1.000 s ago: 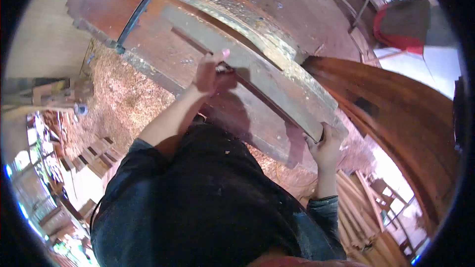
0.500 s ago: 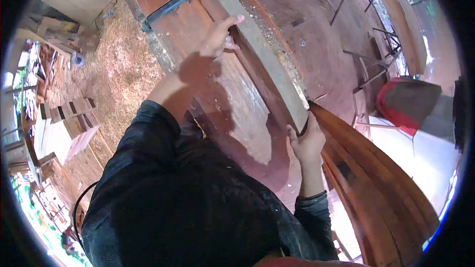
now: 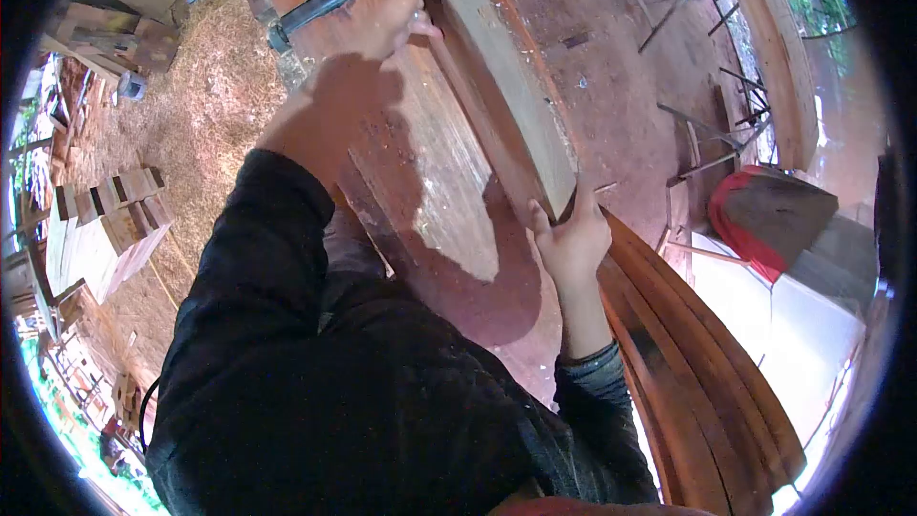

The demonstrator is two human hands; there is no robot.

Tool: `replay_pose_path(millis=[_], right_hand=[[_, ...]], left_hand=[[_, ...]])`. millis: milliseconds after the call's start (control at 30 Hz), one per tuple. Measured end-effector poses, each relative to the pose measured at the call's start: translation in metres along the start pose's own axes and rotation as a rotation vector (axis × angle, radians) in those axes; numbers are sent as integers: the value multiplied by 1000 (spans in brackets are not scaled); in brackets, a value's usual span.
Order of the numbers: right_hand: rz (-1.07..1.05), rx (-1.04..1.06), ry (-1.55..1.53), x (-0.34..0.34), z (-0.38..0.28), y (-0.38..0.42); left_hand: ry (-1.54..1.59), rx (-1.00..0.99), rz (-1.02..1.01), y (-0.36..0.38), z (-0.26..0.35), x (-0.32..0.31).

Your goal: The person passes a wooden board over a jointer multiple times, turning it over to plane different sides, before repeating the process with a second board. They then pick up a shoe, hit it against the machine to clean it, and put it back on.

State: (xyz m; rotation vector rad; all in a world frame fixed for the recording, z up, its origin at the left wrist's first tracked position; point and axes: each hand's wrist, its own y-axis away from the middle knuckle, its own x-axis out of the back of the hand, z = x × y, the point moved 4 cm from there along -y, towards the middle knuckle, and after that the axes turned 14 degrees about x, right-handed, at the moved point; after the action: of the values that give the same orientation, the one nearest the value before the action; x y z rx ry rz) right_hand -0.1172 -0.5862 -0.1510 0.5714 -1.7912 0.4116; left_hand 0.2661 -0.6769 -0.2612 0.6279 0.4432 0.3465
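A long wooden beam (image 3: 516, 67) lies along the flat bed (image 3: 449, 162) of what looks like a woodworking planer, running away from me. My left hand (image 3: 406, 14) holds the beam's near side, one digit stretched over its top edge and the other fingers bent against its face. At the beam's close end, my right hand (image 3: 575, 239) is closed around the corner, thumb on the near side. A dark strip (image 3: 334, 0) crosses the bed just left of my left hand. The beam's far end is cut off by the view.
Long reddish-brown boards (image 3: 697, 373) lie at the lower right, beside my right arm. Stacked timber pieces (image 3: 110, 229) stand at left on a floor covered with wood shavings (image 3: 224, 67). Metal trestles (image 3: 669, 5) and a red-edged grey object (image 3: 774, 220) are at right.
The beam has slid forward along the bed, away from me. Both hands have travelled with it, keeping their places on it. The view has shifted slightly.
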Motion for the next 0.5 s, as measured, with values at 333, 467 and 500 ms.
replay_pose_path(millis=[333,467,500], right_hand=[[-10,-29,-15,-18,-51,-99],[-28,-44,-2,-26,-71,-138],[-29,-45,-2,-28,-76,-149]], left_hand=[[18,-3,124,-60,75,61],[-18,9,28,-67,111,78],[-37,20,1,-69,116,83]])
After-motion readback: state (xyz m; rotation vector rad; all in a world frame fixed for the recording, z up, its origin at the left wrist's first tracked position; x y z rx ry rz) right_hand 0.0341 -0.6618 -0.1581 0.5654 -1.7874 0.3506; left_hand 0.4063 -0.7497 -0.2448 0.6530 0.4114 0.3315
